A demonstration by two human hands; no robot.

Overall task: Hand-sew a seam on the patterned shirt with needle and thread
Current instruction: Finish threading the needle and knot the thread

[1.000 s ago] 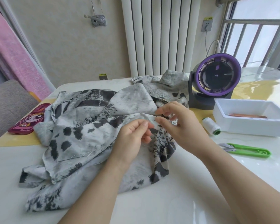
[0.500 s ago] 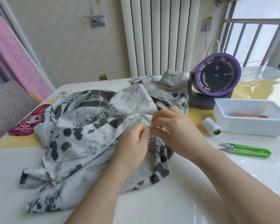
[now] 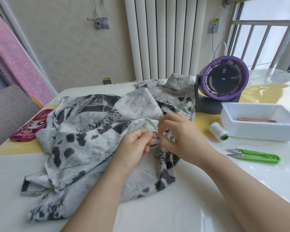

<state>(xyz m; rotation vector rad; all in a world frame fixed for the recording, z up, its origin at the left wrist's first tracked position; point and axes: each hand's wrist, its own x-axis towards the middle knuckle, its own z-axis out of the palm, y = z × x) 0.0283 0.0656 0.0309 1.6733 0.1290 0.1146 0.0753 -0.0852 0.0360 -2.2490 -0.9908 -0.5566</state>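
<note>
the shirt [image 3: 94, 136] edge is pinched by left hand [image 3: 135, 146] and right hand [image 3: 179, 136] together; a slipped fold could skew the stitch.

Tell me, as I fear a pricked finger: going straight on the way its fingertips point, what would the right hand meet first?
Probably the pinched fold of the grey-and-black patterned cloth shirt, then at once the left hand. The right hand points leftward at it. Depth is unclear.

White column radiator [image 3: 159, 37] against beige wall [image 3: 65, 47]; barred window [image 3: 264, 36] to its right, pink curtain [image 3: 12, 52] left; daylit.
</note>
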